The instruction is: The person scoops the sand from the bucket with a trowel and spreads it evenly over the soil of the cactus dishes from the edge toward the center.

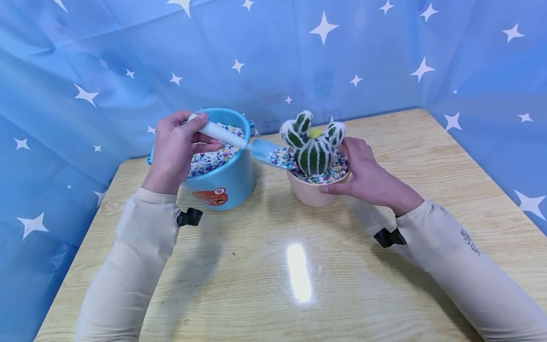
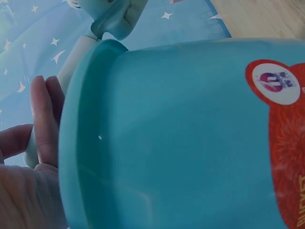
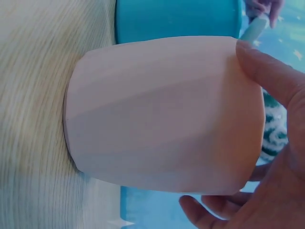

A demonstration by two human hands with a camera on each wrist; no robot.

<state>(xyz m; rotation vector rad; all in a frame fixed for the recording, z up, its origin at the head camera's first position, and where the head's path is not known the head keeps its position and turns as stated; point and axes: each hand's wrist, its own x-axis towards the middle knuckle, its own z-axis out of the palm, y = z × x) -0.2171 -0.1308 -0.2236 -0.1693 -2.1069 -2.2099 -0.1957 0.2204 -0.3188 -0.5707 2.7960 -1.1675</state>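
Note:
In the head view my left hand point(image 1: 177, 145) pinches the white handle of a toy shovel point(image 1: 260, 150) above a blue bucket point(image 1: 232, 183). The shovel's blue blade carries multicoloured pebbles point(image 1: 280, 157), its tip at the rim of a pale pink flowerpot point(image 1: 314, 194). A fuzzy green-and-white cactus point(image 1: 315, 154) stands in that pot, with pebbles around its base. My right hand point(image 1: 363, 173) holds the pot from its right side. In the right wrist view the thumb lies at the rim, and the other fingers reach behind the pot point(image 3: 162, 114). The bucket wall point(image 2: 181, 138) fills most of the left wrist view.
More multicoloured pebbles point(image 1: 205, 161) fill the bucket nearly to its rim. Bucket and pot stand side by side on a wooden table point(image 1: 256, 285). A blue curtain with white stars point(image 1: 273, 52) hangs behind and beside the table.

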